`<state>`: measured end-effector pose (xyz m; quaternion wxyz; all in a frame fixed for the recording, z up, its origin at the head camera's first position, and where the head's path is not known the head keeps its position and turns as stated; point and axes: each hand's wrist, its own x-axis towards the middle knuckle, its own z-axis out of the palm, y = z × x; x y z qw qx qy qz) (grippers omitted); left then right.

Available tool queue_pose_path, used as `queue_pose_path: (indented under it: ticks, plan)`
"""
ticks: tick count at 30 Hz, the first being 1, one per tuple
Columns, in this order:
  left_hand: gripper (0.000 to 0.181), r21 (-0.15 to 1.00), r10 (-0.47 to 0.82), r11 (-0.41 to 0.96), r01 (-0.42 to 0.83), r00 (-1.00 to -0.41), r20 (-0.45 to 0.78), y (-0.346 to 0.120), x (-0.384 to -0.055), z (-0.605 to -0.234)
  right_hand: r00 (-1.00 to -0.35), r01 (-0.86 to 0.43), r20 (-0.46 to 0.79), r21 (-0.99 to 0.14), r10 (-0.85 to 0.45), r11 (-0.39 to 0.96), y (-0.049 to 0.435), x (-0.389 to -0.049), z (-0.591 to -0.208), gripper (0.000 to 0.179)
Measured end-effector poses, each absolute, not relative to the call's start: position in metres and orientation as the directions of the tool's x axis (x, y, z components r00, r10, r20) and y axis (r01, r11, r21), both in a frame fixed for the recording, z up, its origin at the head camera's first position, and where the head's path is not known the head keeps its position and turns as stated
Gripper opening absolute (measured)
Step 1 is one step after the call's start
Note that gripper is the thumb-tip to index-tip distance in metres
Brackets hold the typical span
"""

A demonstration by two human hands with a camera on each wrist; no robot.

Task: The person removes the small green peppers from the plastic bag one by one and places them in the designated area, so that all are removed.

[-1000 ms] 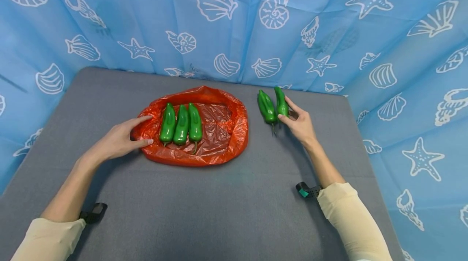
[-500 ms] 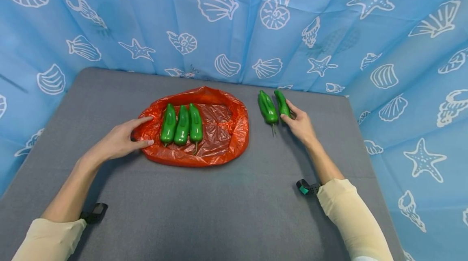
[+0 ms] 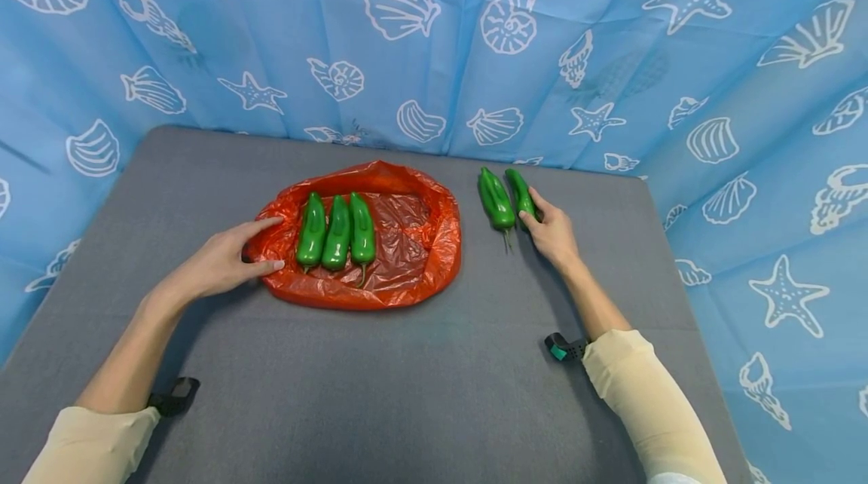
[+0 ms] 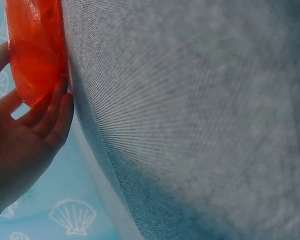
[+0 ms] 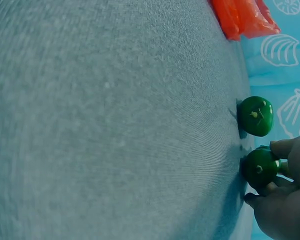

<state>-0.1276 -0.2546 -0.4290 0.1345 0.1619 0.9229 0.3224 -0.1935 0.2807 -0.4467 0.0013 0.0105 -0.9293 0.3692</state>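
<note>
Three glossy green chili peppers (image 3: 335, 234) lie side by side in the left part of an opened red plastic bag (image 3: 444, 243), its rim rolled down. At the bag's left side my left hand (image 3: 213, 261) rests against the plastic, thumb and fingers spread apart; in the left wrist view, fingertips touch the red film. My right hand (image 3: 554, 231) pinches a green pepper (image 3: 521, 194) between thumb and fingers, low at the tabletop. Just left of it lies another green pepper (image 3: 497, 201), stem toward me. The right wrist view shows both peppers end-on.
A grey cloth-covered table (image 3: 380, 386) carries everything. Behind it and along its sides hangs a blue curtain (image 3: 285, 32) printed with white shells and starfish. Black bands with small devices sit on both wrists.
My right hand has brought its pepper slightly down and toward me, beside the other loose pepper, and has stayed nearly still since. My left hand and the bag have not moved.
</note>
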Motion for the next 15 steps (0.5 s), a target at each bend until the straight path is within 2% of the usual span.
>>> queue_pose_path:
  ticks: [15]
  plan:
    - [0.076, 0.632, 0.379, 0.747, 0.206, -0.913, -0.15, -0.255, -0.1286, -0.4306, -1.0, 0.0, 0.008, -0.71, 0.008, 0.705, 0.2754, -0.1926, -0.4468, 0.06]
